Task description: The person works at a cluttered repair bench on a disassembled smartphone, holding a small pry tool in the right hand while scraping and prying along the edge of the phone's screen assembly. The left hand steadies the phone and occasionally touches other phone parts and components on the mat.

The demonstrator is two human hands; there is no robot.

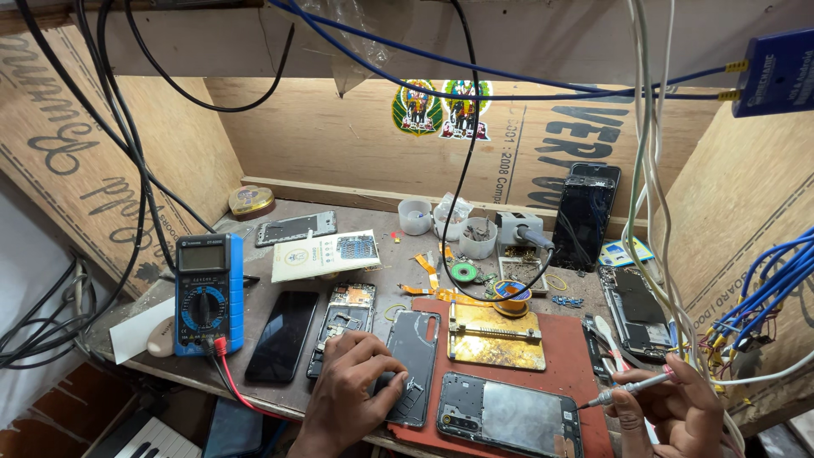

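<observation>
Two hands in my view: my left hand presses curled fingers on a black phone back cover lying on the worktop; my right hand pinches a screwdriver near a phone frame.

Left hand covers the lower left corner of the dark phone back panel, so no telling what's under the fingers. Right hand is chopped off by the bottom edge, and the grip on the thin tool is partly out of sight. The bits in the small white cups are too tiny to make out. The keyboard under the table is mostly cut off.
</observation>
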